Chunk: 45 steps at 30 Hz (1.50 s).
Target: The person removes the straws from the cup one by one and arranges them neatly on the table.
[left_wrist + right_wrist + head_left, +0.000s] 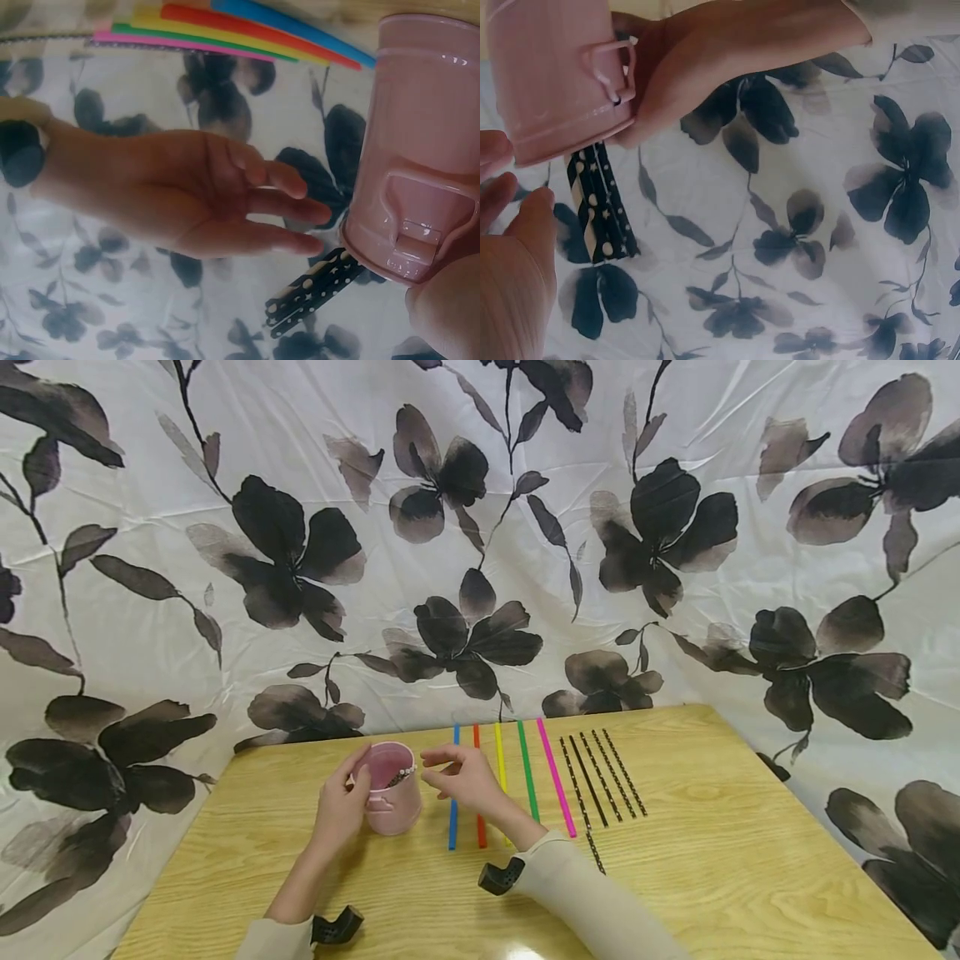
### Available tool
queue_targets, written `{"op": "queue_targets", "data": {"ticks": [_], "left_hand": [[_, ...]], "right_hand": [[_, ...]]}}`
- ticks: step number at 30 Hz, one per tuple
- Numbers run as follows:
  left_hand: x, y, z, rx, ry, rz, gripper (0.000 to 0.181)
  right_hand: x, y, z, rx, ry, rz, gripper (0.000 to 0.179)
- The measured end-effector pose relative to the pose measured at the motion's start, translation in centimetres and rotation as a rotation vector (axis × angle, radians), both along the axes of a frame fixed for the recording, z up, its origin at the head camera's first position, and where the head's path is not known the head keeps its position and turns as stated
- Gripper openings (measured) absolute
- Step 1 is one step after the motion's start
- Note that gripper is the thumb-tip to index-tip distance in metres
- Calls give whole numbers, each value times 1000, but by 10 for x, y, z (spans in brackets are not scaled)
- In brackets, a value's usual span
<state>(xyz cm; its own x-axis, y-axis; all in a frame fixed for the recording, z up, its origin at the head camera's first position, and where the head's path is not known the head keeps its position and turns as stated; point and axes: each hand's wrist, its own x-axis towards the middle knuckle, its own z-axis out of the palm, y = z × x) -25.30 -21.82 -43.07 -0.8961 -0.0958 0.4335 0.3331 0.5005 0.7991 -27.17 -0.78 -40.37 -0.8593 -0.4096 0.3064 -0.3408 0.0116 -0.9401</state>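
A small pink metal bucket (pixel 393 814) with a side handle stands on the table, and my left hand (pixel 339 806) grips it at its left side and rim. Black patterned straws (pixel 311 292) with white dots stick out past the bucket's rim in the left wrist view. In the right wrist view these straws (pixel 600 202) lean together against the inside edge. My right hand (pixel 468 777) hovers just right of the rim, its fingers loosely bent and apart, with nothing seen between them. The bucket's bottom inside is hidden.
Blue (pixel 453 814), red (pixel 481 827), yellow (pixel 501 760), green (pixel 528 777) and pink straws (pixel 557 777) lie in a row on the wooden table (pixel 750 860). Several black patterned straws (pixel 617 770) lie to their right. A floral cloth (pixel 480 560) hangs behind.
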Motion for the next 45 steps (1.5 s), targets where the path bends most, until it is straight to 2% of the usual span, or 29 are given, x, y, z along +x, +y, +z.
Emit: {"op": "queue_targets", "data": {"ticks": [9, 11, 13, 16, 19, 25, 29, 32, 37, 42, 45], "left_hand": [[-1, -1, -2, 1, 10, -4, 35], [-6, -4, -8, -2, 11, -5, 35], [-12, -9, -16, -7, 8, -6, 35], [-20, -14, -27, -14, 0, -4, 36], [-22, -15, -31, -28, -9, 9, 36], [-22, -15, -31, -37, -8, 8, 36], [-22, -15, -31, -27, 7, 12, 36], [-23, -14, -31, -27, 10, 14, 36], [-22, -14, -29, -34, 11, 17, 36], [-12, -8, -16, -10, 12, 3, 35], [-6, -4, -8, -7, 10, -3, 35]], "right_hand": [[-10, -17, -15, 5, 41, -22, 22], [-8, -18, -14, 3, 52, -18, 21], [-2, -18, -5, -1, 60, -14, 19], [1, -20, -4, 8, 86, -27, 17], [-2, -23, -10, 32, 142, -50, 14], [-15, -31, -29, 104, 255, -87, 13], [-17, -33, -31, 161, 403, -105, 15], [-18, -33, -32, 157, 455, -118, 14], [-17, -33, -30, 126, 465, -132, 14], [-11, -28, -20, 86, 373, -125, 13], [-6, -23, -8, 59, 341, -117, 13]]}}
